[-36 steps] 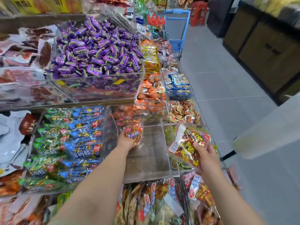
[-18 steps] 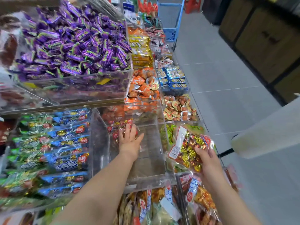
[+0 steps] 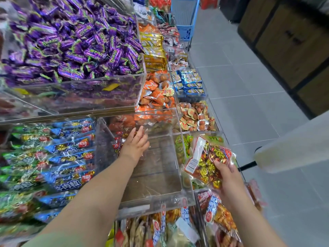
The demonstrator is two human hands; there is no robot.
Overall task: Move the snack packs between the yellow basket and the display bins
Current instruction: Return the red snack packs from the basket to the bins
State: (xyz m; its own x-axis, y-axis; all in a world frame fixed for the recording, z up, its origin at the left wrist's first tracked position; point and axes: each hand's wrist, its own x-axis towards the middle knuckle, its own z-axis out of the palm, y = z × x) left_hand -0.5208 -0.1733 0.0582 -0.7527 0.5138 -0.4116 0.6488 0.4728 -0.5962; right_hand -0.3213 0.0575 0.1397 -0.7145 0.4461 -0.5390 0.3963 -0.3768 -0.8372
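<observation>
While gripping one crinkly clear-plastic snack pack (image 3: 204, 156) in right hand (image 3: 226, 178), holding left hand (image 3: 134, 147), fingers straight, over red packs (image 3: 118, 143) inside one boxy acrylic bin (image 3: 157, 177).

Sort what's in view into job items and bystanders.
Job: snack pack gripped by right hand; left hand inside the clear bin; small packs at its back.
Bystanders: purple candies; blue cart; orange packs; blue packs.

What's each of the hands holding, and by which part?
Right hand grips the snack pack by its lower edge; left hand, open, holds nothing.
</observation>
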